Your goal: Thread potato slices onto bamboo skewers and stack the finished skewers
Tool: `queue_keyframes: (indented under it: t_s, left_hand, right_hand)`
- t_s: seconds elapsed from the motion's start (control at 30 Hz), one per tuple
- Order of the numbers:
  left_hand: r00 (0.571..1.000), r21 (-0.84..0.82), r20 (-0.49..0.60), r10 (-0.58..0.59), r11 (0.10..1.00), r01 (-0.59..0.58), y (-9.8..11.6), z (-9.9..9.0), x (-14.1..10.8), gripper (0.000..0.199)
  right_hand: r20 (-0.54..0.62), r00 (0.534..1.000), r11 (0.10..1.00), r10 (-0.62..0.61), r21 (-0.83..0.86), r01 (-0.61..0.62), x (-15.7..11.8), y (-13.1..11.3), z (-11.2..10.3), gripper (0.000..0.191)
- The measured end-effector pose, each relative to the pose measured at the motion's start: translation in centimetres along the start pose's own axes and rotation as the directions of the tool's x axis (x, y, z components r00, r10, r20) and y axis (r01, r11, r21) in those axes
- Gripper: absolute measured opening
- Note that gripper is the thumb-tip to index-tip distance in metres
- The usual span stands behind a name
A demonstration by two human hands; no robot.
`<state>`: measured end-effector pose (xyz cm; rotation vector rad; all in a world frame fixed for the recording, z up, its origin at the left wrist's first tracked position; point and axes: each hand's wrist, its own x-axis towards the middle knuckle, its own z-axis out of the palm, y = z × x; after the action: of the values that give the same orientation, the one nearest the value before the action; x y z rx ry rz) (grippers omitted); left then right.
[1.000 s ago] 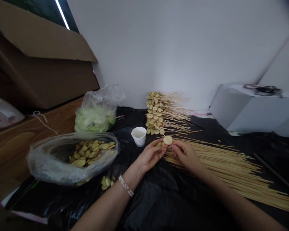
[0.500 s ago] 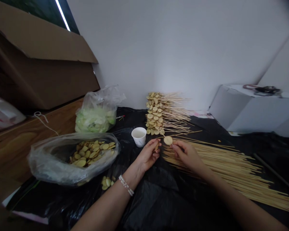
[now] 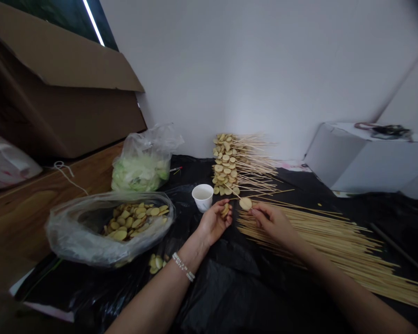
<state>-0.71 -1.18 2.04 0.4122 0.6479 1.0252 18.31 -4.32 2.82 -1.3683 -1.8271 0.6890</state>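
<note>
Pale yellow, a round slice (image 3: 245,203) with a thin stick (image 3: 232,191) at its upper left was pinched in my right hand (image 3: 270,223) near the loose skewers (image 3: 320,246); my left hand (image 3: 212,223), fingers curled, held more slices (image 3: 225,211) just beside the white cup (image 3: 202,199).

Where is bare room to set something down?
Black plastic sheet lies bare between left forearm and right forearm, and behind the white paper cup. Crowded: left, the clear plastic bag of round yellow slices; right, the long wooden sticks.
</note>
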Motion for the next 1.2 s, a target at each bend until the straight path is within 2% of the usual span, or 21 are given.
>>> queue_keyframes:
  t_s: [0.2,0.5,0.77,1.0,1.2]
  left_hand:
    - [0.998,0.086,-0.008,0.057,0.995,-0.056,0.0,0.0,0.0,0.025]
    - [1.000,0.003,-0.001,0.007,1.000,-0.007,0.0,-0.4,0.0,0.029]
    - [0.989,-0.213,0.024,-0.148,0.966,0.149,0.1,-0.1,0.0,0.010]
    - [0.996,-0.256,-0.061,-0.064,0.965,0.046,0.2,-0.4,0.6,0.008]
    - [0.995,-0.227,-0.098,-0.027,0.974,0.004,0.3,-0.6,0.6,0.011]
  right_hand:
    - [0.003,1.000,0.999,0.024,0.030,-0.024,0.2,0.3,-0.7,0.027]
    - [0.003,1.000,1.000,-0.005,0.010,0.005,0.4,0.7,-0.9,0.023]
    - [0.042,0.999,1.000,-0.003,0.006,0.003,0.4,0.6,-0.9,0.023]
    - [0.078,0.997,1.000,-0.012,0.023,0.010,0.6,1.7,-1.2,0.022]
    - [0.160,0.986,0.993,0.041,0.102,-0.058,0.3,0.8,-1.9,0.018]
